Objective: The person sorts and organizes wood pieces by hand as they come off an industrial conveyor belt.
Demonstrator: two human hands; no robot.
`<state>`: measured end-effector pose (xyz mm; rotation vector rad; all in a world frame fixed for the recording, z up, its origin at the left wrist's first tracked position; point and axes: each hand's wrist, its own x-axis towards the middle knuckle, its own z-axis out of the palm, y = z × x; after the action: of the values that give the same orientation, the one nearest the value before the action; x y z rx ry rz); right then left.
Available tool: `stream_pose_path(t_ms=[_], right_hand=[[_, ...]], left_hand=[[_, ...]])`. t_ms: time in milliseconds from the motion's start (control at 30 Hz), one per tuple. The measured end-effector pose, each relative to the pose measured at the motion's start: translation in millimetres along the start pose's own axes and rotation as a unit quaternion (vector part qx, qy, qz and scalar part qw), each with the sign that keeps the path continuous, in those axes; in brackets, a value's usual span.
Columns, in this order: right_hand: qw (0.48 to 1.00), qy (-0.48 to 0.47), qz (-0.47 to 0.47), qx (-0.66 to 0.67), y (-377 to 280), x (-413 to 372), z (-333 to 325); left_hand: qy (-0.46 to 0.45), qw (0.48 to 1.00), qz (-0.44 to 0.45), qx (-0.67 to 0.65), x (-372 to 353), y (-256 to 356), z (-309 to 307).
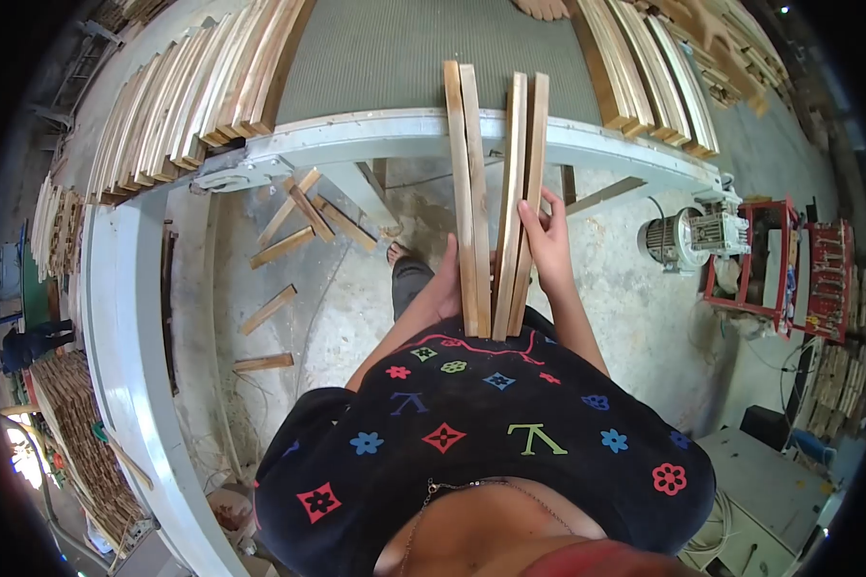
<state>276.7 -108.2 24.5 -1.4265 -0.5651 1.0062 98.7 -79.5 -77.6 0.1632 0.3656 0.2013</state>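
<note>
Several long wooden strips [469, 192] stand in front of my body, their far ends over the edge of a grey metal frame [385, 132] and their near ends against my dark patterned shirt. They form a left and a right group with a narrow gap between. My left hand [445, 279] is against the outer side of the left group, its fingers mostly hidden behind the wood. My right hand [546, 240] grips the right group from the right, with the thumb on the near face and some fingers raised behind.
Rows of strips lie on the ribbed belt [375, 58] at the left [202, 87] and right [649, 72]. Loose offcuts [281, 247] lie on the floor. A motor [678, 240] and red rack [755, 255] stand right. Another person's hand [546, 8] shows at the top.
</note>
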Motion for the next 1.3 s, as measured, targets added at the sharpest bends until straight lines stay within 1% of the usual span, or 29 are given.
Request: stream_pose_path(t_ms=[33, 67, 133, 167, 200, 267, 300, 367, 400, 433, 467, 500, 533, 600, 633, 733, 767, 800, 867, 933, 967, 1000, 1033, 1067, 1133, 1167, 1200, 1233, 1300], right_hand=[[0.996, 0.025, -0.061, -0.061, 0, 2, 0], [0.979, 0.038, -0.121, -0.161, -3, 8, -1], [0.905, 0.061, -0.231, -0.353, -17, 23, 2], [0.952, -0.009, -0.131, -0.276, -35, 27, -3], [0.938, 0.01, -0.133, -0.32, -39, 32, -4], [0.902, 0.05, -0.135, -0.407, -46, 44, -4], [0.862, 0.056, -0.19, -0.466, -50, 45, 0], [0.877, 0.03, -0.162, -0.452, -56, 56, 6], [0.882, 0.017, -0.149, -0.447, -62, 58, 4], [0.858, -0.007, -0.165, -0.487, -74, 55, 1], [0.844, -0.008, -0.221, -0.489, -92, 50, -2], [0.829, -0.014, -0.277, -0.486, -111, 36, -4], [0.813, -0.022, -0.328, -0.481, -128, 23, -2], [0.825, -0.049, -0.343, -0.447, -169, -3, 9], [0.829, -0.064, -0.348, -0.433, -183, -10, 12], [0.77, -0.025, -0.49, -0.408, -202, -1, 25], [0.738, 0.021, -0.542, -0.403, -206, 11, 26], [0.753, 0.057, -0.514, -0.407, -218, 12, 29], [0.765, -0.001, -0.49, -0.417, -241, 20, 17], [0.61, -0.05, -0.571, -0.547, -249, 29, 1], [0.518, -0.074, -0.602, -0.602, -251, 33, -2], [0.519, -0.08, -0.569, -0.633, -229, 37, -1], [0.5, -0.096, -0.576, -0.64, -209, 39, -2], [0.482, -0.11, -0.582, -0.646, -188, 42, -2], [0.459, -0.176, -0.582, -0.647, -139, 59, -8], [0.459, -0.206, -0.583, -0.638, -125, 62, -6], [0.459, -0.238, -0.582, -0.628, -114, 64, -2], [0.458, -0.272, -0.58, -0.617, -107, 64, 4], [0.434, -0.302, -0.588, -0.612, -102, 67, 13]], left_hand=[[-0.027, 1.0, 0.011, 0.004, -9, 5, 34], [-0.043, 0.999, 0.017, 0.003, -12, 7, 48], [-0.073, 0.997, 0.03, -0.001, -15, 8, 61], [-0.075, 0.997, 0.027, -0.004, -12, 7, 56], [-0.049, 0.998, 0.026, -0.011, -5, 5, 40], [-0.009, 0.998, 0.048, 0.039, 4, 4, 32], [0.01, 0.997, 0.048, 0.057, 6, 6, 30], [0.047, 0.994, 0.04, 0.086, 12, 3, 26], [0.026, 0.997, 0.037, 0.07, 10, -2, 34], [0.003, 0.998, 0.038, 0.054, 8, 0, 52], [-0.023, 0.998, 0.049, 0.042, 10, 10, 71], [0.012, 0.999, 0.038, 0.034, 7, 17, 87], [0.022, 0.997, 0.048, 0.054, 14, 22, 72], [0.051, 0.994, 0.054, 0.079, 27, 17, 26], [0.052, 0.995, 0.057, 0.067, 27, 19, 31], [0.036, 0.99, 0.07, 0.118, 22, 26, 36], [0.065, 0.985, 0.08, 0.137, 20, 27, 39], [0.061, 0.986, 0.082, 0.133, 18, 26, 36], [0.045, 0.986, 0.091, 0.129, 17, 30, 31], [0.114, 0.977, 0.128, 0.124, 15, 31, 39], [0.059, 0.984, 0.142, 0.084, 19, 34, 31], [0.001, 0.988, 0.152, 0.042, 24, 36, 23], [-0.056, 0.986, 0.155, 0.0, 28, 39, 16], [-0.128, 0.982, 0.14, -0.007, 30, 45, 7], [-0.268, 0.958, 0.102, -0.012, 32, 56, -10], [-0.136, 0.985, 0.101, 0.034, 15, 56, 20], [0.0, 0.992, 0.098, 0.074, 2, 56, 44], [-0.007, 0.99, 0.113, 0.087, -1, 56, 55], [-0.011, 0.994, 0.091, 0.053, -2, 55, 53]])
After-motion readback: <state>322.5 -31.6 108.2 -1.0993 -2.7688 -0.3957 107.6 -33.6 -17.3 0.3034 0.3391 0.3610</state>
